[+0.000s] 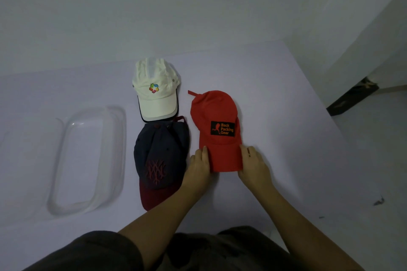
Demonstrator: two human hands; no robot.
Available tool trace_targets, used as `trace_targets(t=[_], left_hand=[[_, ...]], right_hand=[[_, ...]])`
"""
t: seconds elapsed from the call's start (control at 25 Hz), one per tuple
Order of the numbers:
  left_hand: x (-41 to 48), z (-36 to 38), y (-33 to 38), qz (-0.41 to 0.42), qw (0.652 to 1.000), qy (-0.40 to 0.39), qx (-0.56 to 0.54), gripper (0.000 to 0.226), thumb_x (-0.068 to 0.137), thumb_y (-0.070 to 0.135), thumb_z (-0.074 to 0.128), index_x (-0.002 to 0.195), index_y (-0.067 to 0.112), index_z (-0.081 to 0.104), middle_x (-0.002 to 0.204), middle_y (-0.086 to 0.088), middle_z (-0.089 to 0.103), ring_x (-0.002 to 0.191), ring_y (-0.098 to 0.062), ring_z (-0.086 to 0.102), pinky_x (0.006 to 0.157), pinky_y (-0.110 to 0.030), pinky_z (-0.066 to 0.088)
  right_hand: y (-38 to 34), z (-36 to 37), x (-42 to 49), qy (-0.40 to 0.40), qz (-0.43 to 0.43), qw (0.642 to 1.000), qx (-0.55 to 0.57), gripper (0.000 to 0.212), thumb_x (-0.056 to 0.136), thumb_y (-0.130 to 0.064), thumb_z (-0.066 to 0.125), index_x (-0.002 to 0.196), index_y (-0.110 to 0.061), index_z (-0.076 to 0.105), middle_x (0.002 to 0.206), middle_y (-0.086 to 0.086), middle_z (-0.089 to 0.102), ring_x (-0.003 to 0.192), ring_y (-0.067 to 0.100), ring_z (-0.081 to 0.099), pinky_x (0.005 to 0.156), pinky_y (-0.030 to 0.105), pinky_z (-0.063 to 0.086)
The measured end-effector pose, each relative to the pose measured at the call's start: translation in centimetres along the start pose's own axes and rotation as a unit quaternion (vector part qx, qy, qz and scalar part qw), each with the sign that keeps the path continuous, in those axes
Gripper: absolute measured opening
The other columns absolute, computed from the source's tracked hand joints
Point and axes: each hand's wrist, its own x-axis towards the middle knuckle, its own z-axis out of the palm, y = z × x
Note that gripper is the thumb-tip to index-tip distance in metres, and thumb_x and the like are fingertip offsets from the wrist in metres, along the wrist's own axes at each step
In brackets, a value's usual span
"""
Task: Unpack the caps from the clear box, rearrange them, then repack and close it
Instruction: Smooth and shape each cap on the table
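On the counter (pixel 286 103), right of the navy cap (pixel 160 149) and white cap (pixel 156 92), lies the red cap (pixel 218 114); left grip (pixel 199 167) and right grip (pixel 255 165) clasp its brim edges. The clear box (pixel 119 149) sits left.

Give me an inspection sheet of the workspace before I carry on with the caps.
Surface: white table, dimly lit.
Job's things: clear box at left, open and empty; white cap, navy cap and red cap lie out on the table to its right.
Clutter: small dark specks near the table's right edge.
Hands: left hand and right hand each hold one side of the red cap's brim.
Cables: nothing seen.
Surroundings: pale wall behind; dark object past the table at right.
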Motion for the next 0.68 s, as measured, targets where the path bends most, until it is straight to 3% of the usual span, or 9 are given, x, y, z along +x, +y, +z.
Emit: trace_targets(t=[0.16, 0.28, 0.36, 0.48, 0.56, 0.68], left_hand=[[-1.2, -1.6, 0.8, -0.007, 0.998, -0.051, -0.038, 0.067, 0.082, 0.003, 0.052, 0.143, -0.003, 0.024, 0.134, -0.021, 0.041, 0.115, -0.034, 0.047, 0.097, -0.036, 0.04], [-2.9, -5.4, 0.3, 0.03, 0.99, 0.046, -0.128, 0.061, 0.077, -0.005, 0.052, 0.137, -0.001, 0.04, 0.13, -0.018, 0.05, 0.115, -0.031, 0.052, 0.096, -0.029, 0.04], [-3.2, -9.0, -1.6, 0.014, 0.979, 0.142, -0.146, 0.054, 0.077, -0.007, 0.056, 0.13, -0.001, 0.048, 0.124, -0.019, 0.057, 0.112, -0.03, 0.056, 0.096, -0.025, 0.038], [-2.0, -14.2, -6.7, -0.068, 0.969, 0.198, -0.135, 0.052, 0.081, 0.002, 0.059, 0.131, 0.003, 0.048, 0.124, -0.019, 0.058, 0.112, -0.031, 0.056, 0.096, -0.027, 0.038], [-0.9, -16.4, -9.8, -0.109, 0.976, 0.124, -0.141, 0.063, 0.084, 0.019, 0.062, 0.14, 0.007, 0.037, 0.137, -0.014, 0.047, 0.123, -0.027, 0.047, 0.102, -0.034, 0.036], [-0.1, -17.0, -12.4, -0.101, 0.976, -0.076, -0.179, 0.083, 0.082, 0.032, 0.069, 0.147, 0.018, 0.02, 0.145, 0.004, 0.031, 0.134, -0.014, 0.031, 0.105, -0.028, 0.026]], right_hand=[[0.9, -0.1, -0.5, -0.064, -0.028, 0.998, -0.009, 0.072, 0.064, 0.017, 0.055, 0.132, -0.004, 0.043, 0.111, 0.016, 0.054, 0.099, 0.033, 0.053, 0.072, 0.04, 0.05], [-0.1, -1.4, -0.7, 0.012, -0.008, 0.998, 0.062, 0.061, 0.064, 0.018, 0.052, 0.121, -0.002, 0.055, 0.104, 0.017, 0.057, 0.096, 0.032, 0.054, 0.073, 0.04, 0.051], [-2.0, -2.3, -0.8, 0.079, -0.06, 0.988, 0.115, 0.054, 0.065, 0.014, 0.049, 0.114, -0.004, 0.06, 0.098, 0.012, 0.058, 0.092, 0.024, 0.054, 0.076, 0.032, 0.05], [-6.8, -2.7, -0.2, 0.031, -0.15, 0.966, 0.209, 0.04, 0.076, 0.004, 0.048, 0.112, -0.009, 0.061, 0.103, 0.006, 0.06, 0.095, 0.013, 0.057, 0.085, 0.021, 0.047], [-10.3, -2.4, 0.6, -0.071, -0.156, 0.955, 0.243, 0.039, 0.085, -0.009, 0.057, 0.123, -0.011, 0.054, 0.116, 0.005, 0.058, 0.105, 0.012, 0.056, 0.093, 0.03, 0.048], [-13.8, -1.2, 2.7, -0.23, -0.112, 0.94, 0.226, 0.085, 0.076, -0.036, 0.073, 0.143, -0.012, 0.027, 0.144, 0.006, 0.036, 0.13, 0.018, 0.037, 0.109, 0.035, 0.034]])
